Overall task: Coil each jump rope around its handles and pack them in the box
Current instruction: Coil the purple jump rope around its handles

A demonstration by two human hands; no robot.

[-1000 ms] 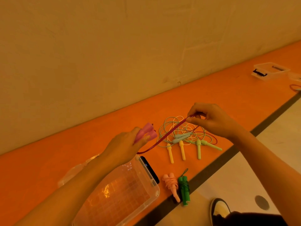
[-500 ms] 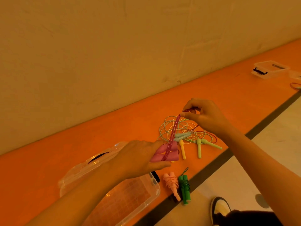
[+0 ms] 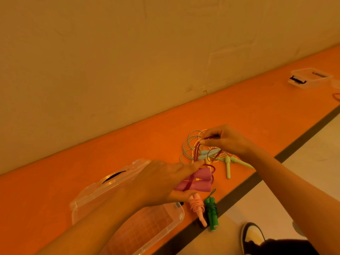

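Holding the two pink handles [image 3: 199, 181] side by side, your left hand [image 3: 161, 183] has its thumb under them and its fingers laid over the top, just above the near end of the clear box [image 3: 181, 215]. Your right hand [image 3: 225, 140], higher and apart from the left, pinches the dark red cord [image 3: 196, 152] between thumb and fingertips. The cord drops from that pinch to the handles and loops across them.

The handles are smooth matte cylinders and the cord is thin and glossy. The box is see-through plastic with rounded corners and a gridded bottom. Its lid [image 3: 110, 181], with a black clip, lies beside it. Just right of the box lie a peach rope [image 3: 197, 207] and a green rope [image 3: 212, 213], each wound round its own handles. Beneath your right hand sits a loose tangle of mint and yellow cords [image 3: 188, 144] with pale green handles [image 3: 228, 168] sticking out.

All of this rests on a flat orange surface [image 3: 239, 111] along a plain beige wall [image 3: 128, 52]. A dark strip [image 3: 303, 138] edges it, with pale floor [image 3: 316, 153] beyond. A second clear box [image 3: 309, 78] sits far to the right.
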